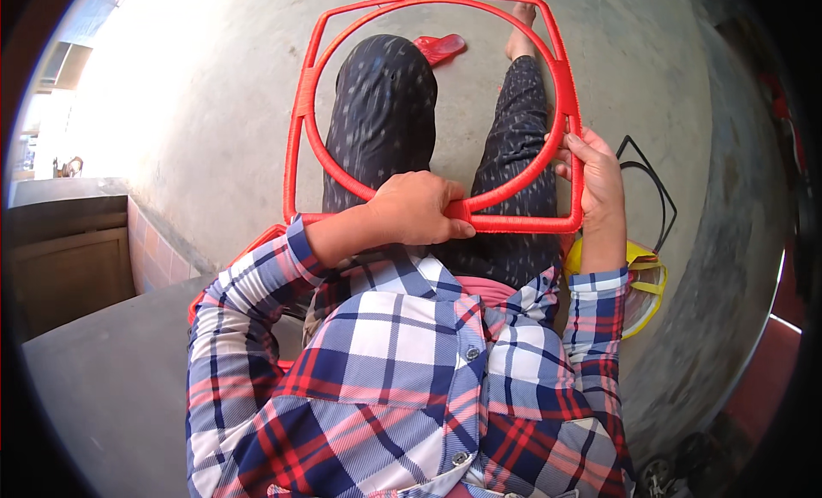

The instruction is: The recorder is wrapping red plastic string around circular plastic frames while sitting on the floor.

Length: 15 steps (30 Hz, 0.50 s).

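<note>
Landmark: red frame (562,87), a rounded four-sided outline with a ring inside, bound to it by wrapped joints. Position: above the wearer's lap, held in both hands; whether it touches the legs cannot be told.

Left hand (418,208): grasping the frame's near bar at the wrapped joint, thumb along the bar, fingers curled partly out of sight. Right hand (597,174): grasping the frame's right side near its lower corner, thumb at the bar, fingertips showing inside the outline.

Obstruction: left forearm (347,235) crosses the frame's near left corner and hides part of it. Left hand covers part of the ring's near edge.

Surroundings, from the frame: dark patterned trousers (385,113) beneath and seen through it; red slipper (441,49) on the floor (214,138), visible through the ring near its far side; bare foot (519,42) at the far right corner. Right of the frame: thin black frame (670,208) and, nearer the wearer, yellow-edged bag (658,286). Well left: brown panel (73,271) and grey ledge (128,327).

Markings: shirt buttons (472,353), nearer the wearer than the frame, bear detail too small to read.
</note>
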Available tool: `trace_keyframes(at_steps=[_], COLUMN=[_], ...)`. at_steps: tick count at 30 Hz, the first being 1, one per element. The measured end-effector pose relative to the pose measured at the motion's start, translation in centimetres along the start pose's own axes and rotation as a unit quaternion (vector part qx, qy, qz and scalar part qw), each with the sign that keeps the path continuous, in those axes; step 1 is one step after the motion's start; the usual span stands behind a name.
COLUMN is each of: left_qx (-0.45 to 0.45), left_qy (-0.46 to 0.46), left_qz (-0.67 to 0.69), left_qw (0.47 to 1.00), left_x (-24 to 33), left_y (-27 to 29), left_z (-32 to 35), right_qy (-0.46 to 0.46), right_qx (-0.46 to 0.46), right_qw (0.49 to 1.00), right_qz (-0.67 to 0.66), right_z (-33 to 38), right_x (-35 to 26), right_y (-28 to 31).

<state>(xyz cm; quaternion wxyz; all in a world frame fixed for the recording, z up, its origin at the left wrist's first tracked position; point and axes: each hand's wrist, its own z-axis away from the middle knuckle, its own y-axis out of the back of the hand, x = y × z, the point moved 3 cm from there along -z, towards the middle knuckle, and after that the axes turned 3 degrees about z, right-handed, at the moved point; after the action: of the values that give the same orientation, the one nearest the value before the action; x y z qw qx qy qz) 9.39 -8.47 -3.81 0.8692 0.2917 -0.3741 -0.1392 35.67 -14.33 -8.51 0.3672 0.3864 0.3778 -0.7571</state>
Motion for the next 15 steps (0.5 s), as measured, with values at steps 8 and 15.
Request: trace_keyframes(at_steps=[8, 15], left_qx=[-0.023, -0.078], left_qy=[0.014, -0.062], left_qz=[-0.037, 0.168], left_qw=[0.999, 0.981], left_x=[0.8, -2.0], left_y=[0.3, -0.4], left_z=[0.0, -2.0], right_qy=[0.011, 0.001], right_qx=[0.003, 0.002], right_qw=[1.0, 1.0], right_qz=[-0.011, -0.01], right_z=[0.0, 0.0], right_x=[0.2, 0.7], right_y=[0.0, 0.1])
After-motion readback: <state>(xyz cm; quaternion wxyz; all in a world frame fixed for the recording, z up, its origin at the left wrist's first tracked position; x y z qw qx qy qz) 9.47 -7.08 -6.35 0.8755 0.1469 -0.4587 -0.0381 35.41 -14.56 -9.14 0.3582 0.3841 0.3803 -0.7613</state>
